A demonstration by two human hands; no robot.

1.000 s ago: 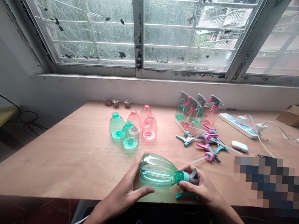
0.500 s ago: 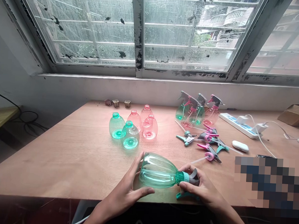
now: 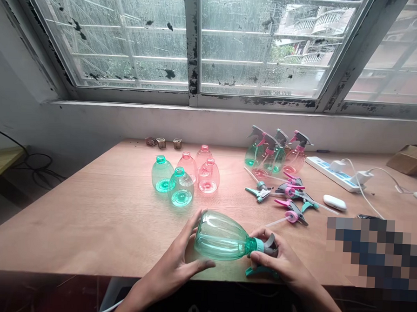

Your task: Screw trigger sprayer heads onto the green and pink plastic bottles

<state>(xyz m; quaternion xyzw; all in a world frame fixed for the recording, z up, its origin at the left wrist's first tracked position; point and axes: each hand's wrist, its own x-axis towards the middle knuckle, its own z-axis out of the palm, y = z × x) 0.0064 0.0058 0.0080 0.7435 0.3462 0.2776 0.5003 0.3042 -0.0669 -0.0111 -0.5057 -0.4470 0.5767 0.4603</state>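
Note:
A clear green spray bottle [image 3: 221,237] lies on its side near the front edge of the wooden table [image 3: 97,215]. My left hand [image 3: 180,265] cups its wide base, thumb and fingers wrapped round it. My right hand [image 3: 282,262] is closed on the grey and teal trigger head [image 3: 264,254] at the bottle's neck.
Several capless green and pink bottles [image 3: 184,178] stand mid-table. Assembled spray bottles [image 3: 275,152] stand at the back right, loose trigger heads [image 3: 290,197] in front of them. A power strip [image 3: 333,174], a white case [image 3: 334,202] and a cardboard box [image 3: 409,159] are at the right.

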